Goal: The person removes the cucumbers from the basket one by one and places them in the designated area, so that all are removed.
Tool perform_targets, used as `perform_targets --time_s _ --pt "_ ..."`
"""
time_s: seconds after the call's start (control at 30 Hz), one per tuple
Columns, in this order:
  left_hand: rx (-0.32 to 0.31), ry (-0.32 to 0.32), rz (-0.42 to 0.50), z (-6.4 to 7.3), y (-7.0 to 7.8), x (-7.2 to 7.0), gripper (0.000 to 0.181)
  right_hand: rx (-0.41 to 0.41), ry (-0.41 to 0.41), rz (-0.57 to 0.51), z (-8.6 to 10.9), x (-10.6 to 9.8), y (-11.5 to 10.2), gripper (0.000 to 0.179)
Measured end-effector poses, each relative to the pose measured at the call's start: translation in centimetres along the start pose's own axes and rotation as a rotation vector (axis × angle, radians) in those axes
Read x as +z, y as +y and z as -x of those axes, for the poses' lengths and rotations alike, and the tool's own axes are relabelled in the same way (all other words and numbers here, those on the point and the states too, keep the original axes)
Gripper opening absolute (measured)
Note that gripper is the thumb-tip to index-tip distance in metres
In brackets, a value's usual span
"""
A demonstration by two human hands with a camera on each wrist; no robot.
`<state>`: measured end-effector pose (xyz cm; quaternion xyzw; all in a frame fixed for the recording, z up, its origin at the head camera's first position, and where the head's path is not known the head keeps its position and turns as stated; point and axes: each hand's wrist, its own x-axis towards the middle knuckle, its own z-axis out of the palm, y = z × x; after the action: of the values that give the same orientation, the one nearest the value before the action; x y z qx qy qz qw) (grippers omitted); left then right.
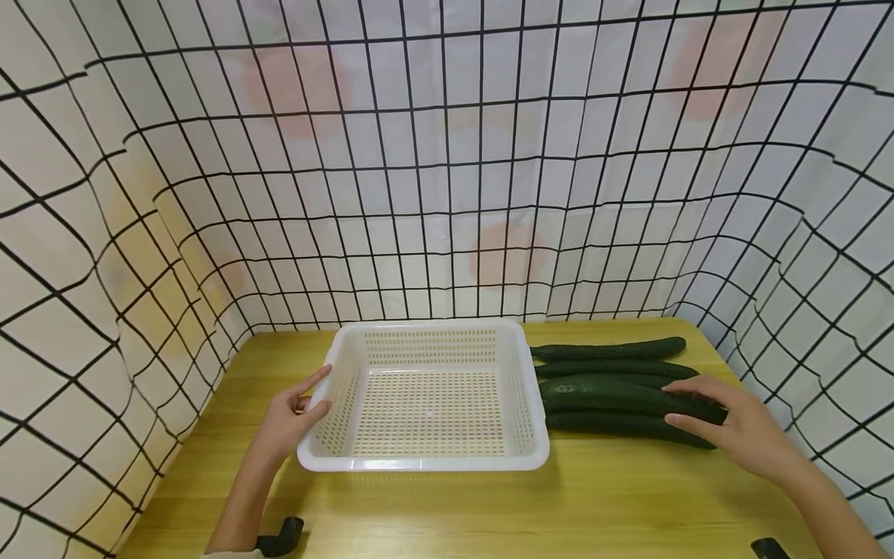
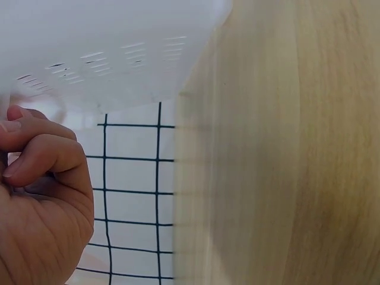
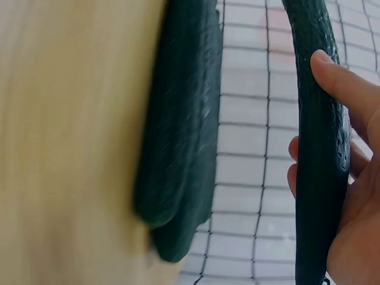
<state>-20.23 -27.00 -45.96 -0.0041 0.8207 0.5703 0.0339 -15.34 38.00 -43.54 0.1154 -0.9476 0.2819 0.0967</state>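
A white plastic basket (image 1: 423, 464) with slotted walls stands in the middle of the table. My left hand (image 1: 286, 419) grips its left rim, thumb and forefinger on the edge; the left wrist view shows the other fingers curled. To the right of the basket, my right hand (image 1: 750, 435) holds a dark green cucumber (image 1: 621, 394) near its right end. The right wrist view shows this cucumber (image 3: 323, 166) raised off the table, thumb on one side and fingers round the other. Several more cucumbers (image 3: 178, 119) lie side by side beneath it, their left ends close to the basket.
Black wire grid panels (image 1: 447, 186) stand around the back and sides of the wooden table (image 1: 447, 512), with pale sheeting behind them. A black wrist fitting (image 1: 282, 537) shows beside the left forearm, and another (image 1: 770, 549) near the right one.
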Motion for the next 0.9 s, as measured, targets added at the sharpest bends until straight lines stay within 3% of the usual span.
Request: perform_targets --time_s 0.13,0.33,0.5,0.9 --pt "0.0 0.001 0.004 0.1 -0.1 0.1 0.063 0.007 0.001 0.028 1.1 -0.1 1.9 0.043" --pt "0.001 0.001 0.004 0.0 -0.4 0.0 0.064 -0.083 -0.014 -0.003 2.0 1.4 3.5 0.043" --pt "0.0 0.004 -0.005 -0.1 -0.3 -0.1 0.063 -0.101 -0.044 -0.056 2.3 3.1 4.0 0.043" --pt "0.007 0.002 -0.006 0.0 -0.1 0.0 0.063 -0.122 -0.055 -0.043 2.3 5.0 4.3 0.039"
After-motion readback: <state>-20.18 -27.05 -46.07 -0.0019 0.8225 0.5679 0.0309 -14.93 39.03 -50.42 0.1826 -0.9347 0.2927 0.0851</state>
